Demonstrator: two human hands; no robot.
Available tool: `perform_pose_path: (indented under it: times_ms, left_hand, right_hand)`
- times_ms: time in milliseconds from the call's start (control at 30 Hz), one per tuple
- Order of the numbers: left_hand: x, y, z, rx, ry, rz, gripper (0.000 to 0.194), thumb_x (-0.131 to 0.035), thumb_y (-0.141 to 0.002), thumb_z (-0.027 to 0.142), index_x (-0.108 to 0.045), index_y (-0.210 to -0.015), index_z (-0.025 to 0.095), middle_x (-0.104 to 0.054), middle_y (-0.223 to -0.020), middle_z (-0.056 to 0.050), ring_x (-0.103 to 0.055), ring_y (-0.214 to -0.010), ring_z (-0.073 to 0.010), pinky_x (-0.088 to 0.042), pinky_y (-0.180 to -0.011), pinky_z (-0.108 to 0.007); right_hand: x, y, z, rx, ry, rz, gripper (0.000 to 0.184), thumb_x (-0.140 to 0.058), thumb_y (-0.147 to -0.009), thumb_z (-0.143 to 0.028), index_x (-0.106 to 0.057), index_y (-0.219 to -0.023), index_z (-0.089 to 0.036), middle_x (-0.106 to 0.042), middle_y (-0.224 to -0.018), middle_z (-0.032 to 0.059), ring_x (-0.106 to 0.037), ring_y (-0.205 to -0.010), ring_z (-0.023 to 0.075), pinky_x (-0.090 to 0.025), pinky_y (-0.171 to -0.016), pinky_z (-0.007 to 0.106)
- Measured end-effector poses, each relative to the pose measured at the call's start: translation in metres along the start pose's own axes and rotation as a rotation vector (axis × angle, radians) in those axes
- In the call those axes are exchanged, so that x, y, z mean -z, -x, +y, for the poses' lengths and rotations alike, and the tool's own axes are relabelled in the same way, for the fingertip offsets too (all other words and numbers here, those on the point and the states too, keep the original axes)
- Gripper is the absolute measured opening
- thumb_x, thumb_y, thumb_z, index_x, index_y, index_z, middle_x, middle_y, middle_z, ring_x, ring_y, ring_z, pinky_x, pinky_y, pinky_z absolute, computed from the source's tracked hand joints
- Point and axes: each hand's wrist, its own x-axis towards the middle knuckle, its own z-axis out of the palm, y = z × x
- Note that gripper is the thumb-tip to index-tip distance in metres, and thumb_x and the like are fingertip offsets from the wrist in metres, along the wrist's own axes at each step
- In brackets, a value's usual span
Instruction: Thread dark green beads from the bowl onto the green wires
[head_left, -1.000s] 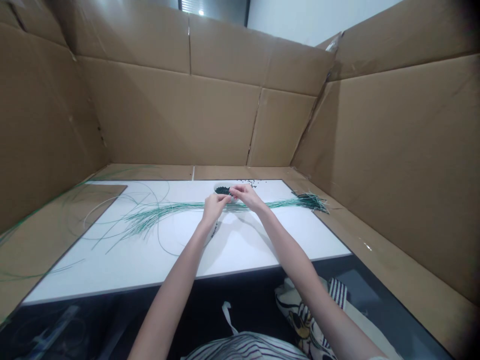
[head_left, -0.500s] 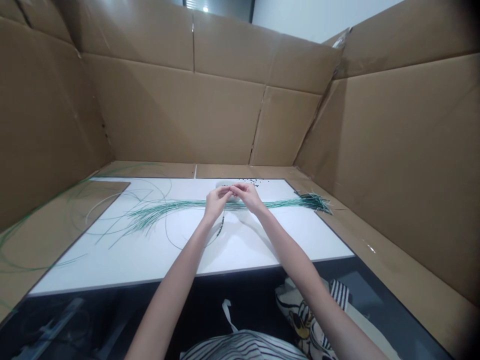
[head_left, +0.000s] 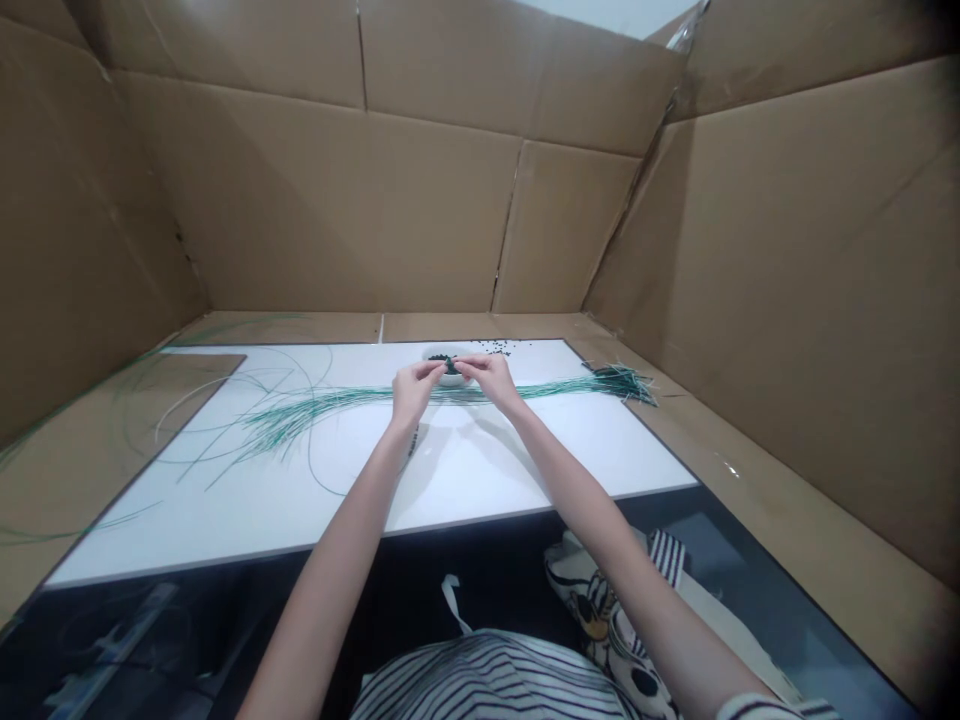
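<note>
From my end: left hand [head_left: 411, 392] and right hand [head_left: 492, 380] both have thumb and fingers pinched together, fingertips near each other; can't tell what's between them, too small. Fingertips sit in front of a small round white bowl [head_left: 451, 381] holding tiny black beads [head_left: 436, 358]. I've got a long bundle of thin green wires [head_left: 330, 400] lying crosswise under the hands on a flat white board [head_left: 600, 440]. Short row of black beads [head_left: 414, 438] beside the left forearm. Loose black beads [head_left: 496, 348] scattered right of the bowl.
</note>
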Motion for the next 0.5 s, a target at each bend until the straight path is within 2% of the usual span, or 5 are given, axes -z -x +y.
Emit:
perform_pose_path:
  times_ms: [133, 333, 500]
  left_hand:
    - [0.001, 0.002, 0.005, -0.042, -0.082, 0.020, 0.021, -0.061, -0.069, 0.032, -0.069, -0.077, 0.015, -0.068, -0.079, -0.005, -0.060, -0.077, -0.0182, -0.043, -0.073, -0.026]
    - [0.000, 0.011, 0.017, -0.185, -0.261, 0.059, 0.022, -0.057, -0.073, 0.034, -0.069, -0.074, 0.016, -0.065, -0.068, 0.000, -0.045, -0.053, -0.0105, -0.036, -0.057, -0.023]
    - [-0.003, 0.015, 0.024, -0.300, -0.297, 0.090, 0.018, -0.058, -0.074, 0.031, -0.069, -0.076, 0.017, -0.065, -0.069, 0.000, -0.042, -0.053, -0.0101, -0.036, -0.058, -0.023]
  right_hand:
    - [0.002, 0.000, 0.002, 0.038, 0.018, -0.055, 0.032, -0.063, -0.067, -0.041, -0.071, -0.083, -0.014, -0.055, -0.059, 0.0006, -0.049, -0.059, 0.0118, -0.041, -0.063, 0.026]
    - [0.001, 0.001, -0.002, 0.057, -0.132, -0.070, 0.032, -0.067, -0.065, -0.040, -0.070, -0.085, -0.016, -0.060, -0.073, 0.0023, -0.049, -0.058, 0.0100, -0.042, -0.063, 0.026]
    - [0.001, 0.001, -0.003, 0.020, -0.253, -0.073, 0.032, -0.071, -0.062, -0.038, -0.070, -0.084, -0.015, -0.063, -0.076, 0.0033, -0.050, -0.059, 0.0095, -0.043, -0.063, 0.025]
